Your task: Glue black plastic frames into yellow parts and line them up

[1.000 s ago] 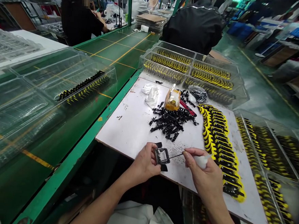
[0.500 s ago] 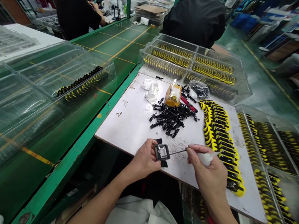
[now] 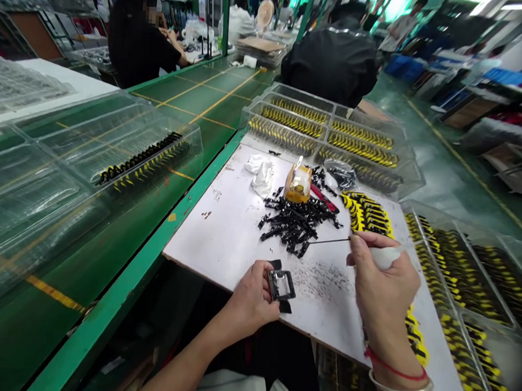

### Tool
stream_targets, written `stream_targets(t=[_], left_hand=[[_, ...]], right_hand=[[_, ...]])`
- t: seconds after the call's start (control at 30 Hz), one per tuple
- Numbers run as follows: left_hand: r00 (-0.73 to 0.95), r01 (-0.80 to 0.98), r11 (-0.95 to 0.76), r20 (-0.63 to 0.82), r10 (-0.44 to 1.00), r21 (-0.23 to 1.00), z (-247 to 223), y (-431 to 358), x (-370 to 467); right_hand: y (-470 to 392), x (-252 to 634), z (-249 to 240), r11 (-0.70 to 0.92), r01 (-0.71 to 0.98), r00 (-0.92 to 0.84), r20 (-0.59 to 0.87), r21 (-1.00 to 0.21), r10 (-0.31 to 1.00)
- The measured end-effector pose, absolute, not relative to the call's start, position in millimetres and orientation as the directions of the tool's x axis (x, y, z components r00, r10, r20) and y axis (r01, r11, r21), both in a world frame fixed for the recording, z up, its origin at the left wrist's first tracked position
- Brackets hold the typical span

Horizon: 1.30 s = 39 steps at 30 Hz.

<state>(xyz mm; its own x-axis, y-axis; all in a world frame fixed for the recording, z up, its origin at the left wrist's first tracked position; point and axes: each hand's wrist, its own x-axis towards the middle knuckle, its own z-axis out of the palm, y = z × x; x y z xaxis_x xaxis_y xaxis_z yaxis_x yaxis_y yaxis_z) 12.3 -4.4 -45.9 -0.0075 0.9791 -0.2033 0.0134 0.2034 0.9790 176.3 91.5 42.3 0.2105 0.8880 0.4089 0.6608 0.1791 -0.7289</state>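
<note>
My left hand (image 3: 255,295) grips a black square frame part (image 3: 282,285) by its left side, near the board's front edge. The part has a pale centre and dark tabs at top and bottom. Between thumb and fingers, my right hand (image 3: 382,281) pinches a thin dark rod (image 3: 329,241), and a white squeeze bottle (image 3: 385,257) rests in the same hand. The rod's tip is at the near edge of a heap of small black parts (image 3: 293,217); whether it touches one, I cannot tell. Yellow-and-black parts (image 3: 367,212) stand in rows beyond my right hand, which partly covers them.
An amber tape dispenser (image 3: 298,184), red-handled tool (image 3: 324,198) and crumpled white wrap (image 3: 261,174) lie on the white board (image 3: 215,216). Clear trays of parts stand behind (image 3: 324,146), right (image 3: 465,281) and left (image 3: 79,165). Two people (image 3: 330,63) (image 3: 140,38) sit farther off.
My right hand has moved right and away from me, taking the rod's tip from the frame part to the black heap. My left hand keeps its hold. The camera view has tilted up.
</note>
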Motion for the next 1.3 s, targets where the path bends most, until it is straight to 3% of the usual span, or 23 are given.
stream_targets(t=[0.23, 0.43, 0.73, 0.83, 0.97, 1.3], left_hand=[[-0.035, 0.059, 0.251, -0.249, 0.968, 0.966, -39.2, -1.3, 17.7], [-0.068, 0.090, 0.239, -0.233, 0.970, 0.967, -45.6, 1.5, 21.0], [-0.033, 0.044, 0.186, -0.184, 0.982, 0.982, -40.2, -2.7, 15.2], [-0.044, 0.062, 0.145, -0.143, 0.989, 0.987, -45.6, -4.3, 14.4], [-0.045, 0.114, 0.107, -0.102, 0.994, 0.988, -50.2, -6.2, 13.5], [0.112, 0.086, 0.188, -0.197, 0.974, 0.978, -23.8, -6.5, 0.8]], right_hand=[[168.5, 149.3, 49.1, 0.442, 0.721, 0.117, 0.723, -0.533, 0.681], [209.1, 126.8, 25.7, 0.536, 0.737, -0.074, 0.740, -0.412, 0.669], [187.0, 132.5, 12.5, 0.497, 0.700, -0.207, 0.521, -0.512, 0.828], [134.3, 145.7, 16.2, 0.478, 0.631, -0.409, 0.261, -0.611, 0.874], [69.6, 164.1, 16.0, 0.479, 0.554, -0.640, 0.020, -0.681, 0.768], [32.4, 171.1, 7.6, 0.578, 0.606, -0.710, -0.044, -0.547, 0.703]])
